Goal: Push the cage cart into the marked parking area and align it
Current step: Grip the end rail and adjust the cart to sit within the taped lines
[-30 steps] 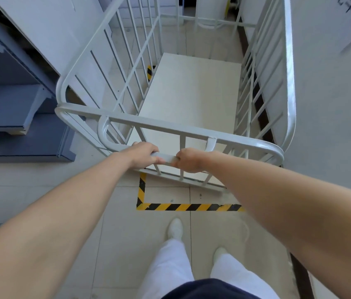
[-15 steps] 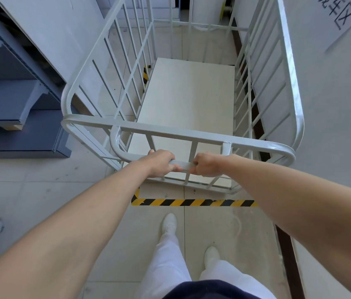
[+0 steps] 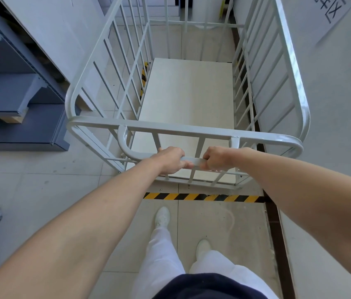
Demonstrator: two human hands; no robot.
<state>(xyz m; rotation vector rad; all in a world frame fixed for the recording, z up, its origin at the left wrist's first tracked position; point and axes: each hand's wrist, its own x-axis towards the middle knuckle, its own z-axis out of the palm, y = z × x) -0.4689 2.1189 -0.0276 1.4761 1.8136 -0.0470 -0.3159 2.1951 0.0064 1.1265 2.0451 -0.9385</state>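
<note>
Head view, looking down. One white cage cart (image 3: 188, 98) is standing on a tiled floor (image 3: 41, 186), its far end cut off by the top edge, its wheels hidden beneath the deck. Two bare hands are gripping its near handle bar (image 3: 194, 161): the left hand (image 3: 169, 160) and the right hand (image 3: 218, 159) are both clamped around the bar, close together but not touching. Fingertips are curling under the bar, out of sight.

Two stretches of yellow-black tape are showing. One strip (image 3: 202, 197) is lying across the floor just behind the cart's near edge; a second piece (image 3: 144, 77) is peeking through the left bars, mostly hidden. The cart is sitting beyond the near strip, its right side close along a wall (image 3: 338, 104).

A paper sign (image 3: 329, 16) on that wall is cut off, its characters only partly legible. Dark shelving (image 3: 8, 93) is standing at left. Two white shoes are showing below; the left shoe (image 3: 162, 216) is ahead of the right shoe (image 3: 202, 248).
</note>
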